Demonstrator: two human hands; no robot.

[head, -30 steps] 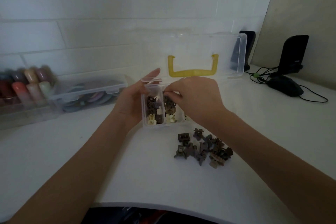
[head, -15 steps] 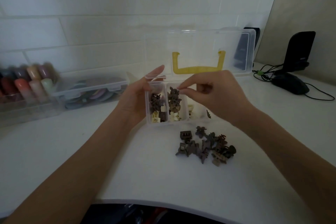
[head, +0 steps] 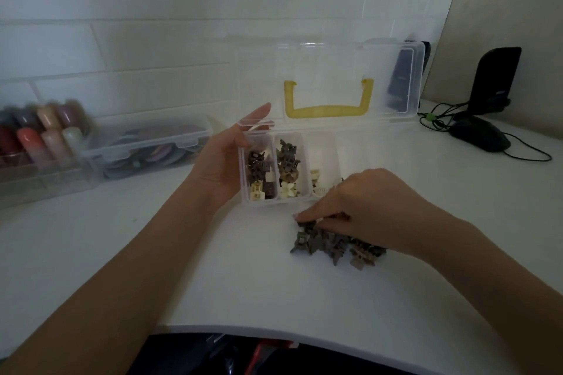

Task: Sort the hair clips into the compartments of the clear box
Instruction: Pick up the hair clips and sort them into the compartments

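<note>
1. A white table (head: 122, 253) stands against a tiled wall.
2. The left hand (head: 224, 163) cups the clear box (head: 323, 143), part-filled.
3. The right hand (head: 362, 207) pinches a clip from the loose hair clips (head: 329, 245) beside the box.

We see a dim, greyish picture with soft, even light and a murky cast. Faint shadows lie under the forearms at lower centre. The coloured bottles (head: 42, 134) at far left are smeared by blur. Wall tile lines bow near the frame edges. A pale sheen marks the clear box lid (head: 329, 70).
</note>
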